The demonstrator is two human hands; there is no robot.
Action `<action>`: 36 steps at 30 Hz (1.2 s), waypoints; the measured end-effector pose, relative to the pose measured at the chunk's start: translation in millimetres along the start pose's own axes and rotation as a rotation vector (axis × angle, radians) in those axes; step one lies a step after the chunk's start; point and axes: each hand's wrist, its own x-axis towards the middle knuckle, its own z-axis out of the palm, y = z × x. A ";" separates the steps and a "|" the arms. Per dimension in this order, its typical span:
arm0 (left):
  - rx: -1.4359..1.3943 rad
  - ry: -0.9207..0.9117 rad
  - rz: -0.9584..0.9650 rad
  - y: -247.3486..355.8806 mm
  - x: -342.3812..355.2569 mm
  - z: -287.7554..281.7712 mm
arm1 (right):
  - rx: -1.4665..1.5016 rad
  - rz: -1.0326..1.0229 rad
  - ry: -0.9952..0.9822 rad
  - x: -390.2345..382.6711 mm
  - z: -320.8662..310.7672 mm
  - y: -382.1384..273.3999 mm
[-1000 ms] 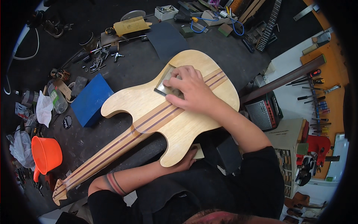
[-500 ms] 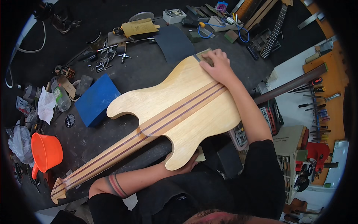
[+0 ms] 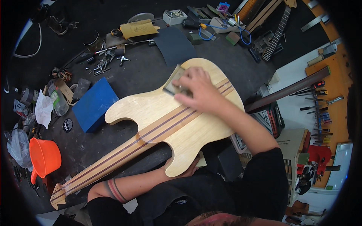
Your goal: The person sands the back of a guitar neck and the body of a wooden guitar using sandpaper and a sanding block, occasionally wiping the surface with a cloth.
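A pale wooden electric guitar body with its neck (image 3: 151,100) lies over the bench, headstock toward the lower left. Dark stripes run down its middle. My right hand (image 3: 196,88), slightly blurred, is closed over a sanding block (image 3: 172,82) and presses it on the body near the upper edge. Beneath the lower horn, my left hand (image 3: 190,169) wraps around and steadies the guitar; the horn covers much of it. Beside its fingertips a pale yellowish block (image 3: 201,160) shows in part.
A blue block (image 3: 94,104) sits left of the body, with an orange dipper (image 3: 45,157) farther left. Dark sandpaper (image 3: 173,44), metal hardware (image 3: 105,62) and a yellow sheet (image 3: 139,28) lie beyond. Tools hang on an orange board (image 3: 333,109) at right.
My right hand has slid the sanding block leftward and down across the body, from its far end toward the upper waist. My left hand stays under the horn.
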 end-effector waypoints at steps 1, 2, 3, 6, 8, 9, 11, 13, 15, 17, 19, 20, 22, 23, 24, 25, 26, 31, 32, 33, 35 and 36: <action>-0.018 -0.010 0.011 4.4 -0.4 1.7 | -0.002 0.023 -0.005 -2.3 -7.9 23.0; -0.063 -0.026 0.015 7.5 3.7 5.6 | -0.064 0.237 0.019 1.4 -25.4 68.3; -0.090 -0.035 0.006 6.4 8.2 6.2 | -0.120 0.429 0.047 12.9 -38.4 83.2; -0.044 -0.027 0.004 8.0 8.4 -0.5 | -0.123 0.308 0.063 0.3 -12.5 67.0; -0.030 -0.036 -0.029 4.5 8.2 -13.5 | 0.005 0.058 -0.033 0.5 3.3 -3.3; -0.029 -0.043 -0.027 4.7 10.6 -18.8 | 0.002 0.051 -0.023 -0.4 -0.6 -1.5; -0.067 0.008 -0.025 6.1 1.6 3.4 | -0.004 0.058 -0.023 -2.8 -8.2 33.1; -0.108 0.063 -0.005 8.6 3.4 10.1 | -0.133 0.501 0.076 -5.5 -34.0 112.4; -0.068 -0.085 0.004 7.2 8.8 2.2 | -0.133 0.403 0.077 -2.8 -26.5 83.7; -0.080 -0.094 -0.044 7.1 5.0 -1.7 | -0.046 0.139 0.022 -11.9 5.9 32.2; -0.093 -0.101 -0.075 4.5 4.4 -2.6 | 0.026 0.034 -0.047 -15.4 -1.7 -12.0; -0.086 -0.092 -0.071 6.5 3.4 -1.2 | 0.036 0.034 -0.056 -20.0 -6.4 -7.9; -0.097 -0.085 -0.039 12.0 5.3 2.3 | -0.051 0.256 0.024 -24.6 -32.5 67.5; -0.093 -0.083 -0.043 12.6 5.9 3.8 | -0.122 0.446 0.105 -24.0 -39.0 92.4; -0.086 -0.077 -0.053 11.5 5.1 4.7 | -0.121 0.442 0.107 -21.6 -39.0 85.5; -0.085 -0.075 -0.055 9.3 2.8 8.9 | -0.136 0.395 0.073 -20.7 -37.2 72.3; -0.080 -0.067 -0.042 6.1 -0.7 14.3 | -0.151 0.349 0.039 -21.7 -31.1 57.0; -0.092 -0.177 -0.078 9.6 7.9 -15.6 | -0.026 0.020 -0.003 -41.1 -16.4 -3.4; -0.087 -0.122 -0.047 7.9 5.0 -5.7 | -0.109 0.237 0.057 -40.2 -30.7 46.3; -0.089 -0.068 -0.015 8.2 2.7 3.5 | -0.197 0.458 0.114 -45.5 -45.2 90.0; -0.097 -0.033 -0.005 5.0 -0.7 10.6 | -0.189 0.450 0.137 -46.7 -44.0 100.4; -0.106 0.005 0.016 3.7 0.5 11.5 | -0.246 0.356 0.131 -46.3 -36.2 71.8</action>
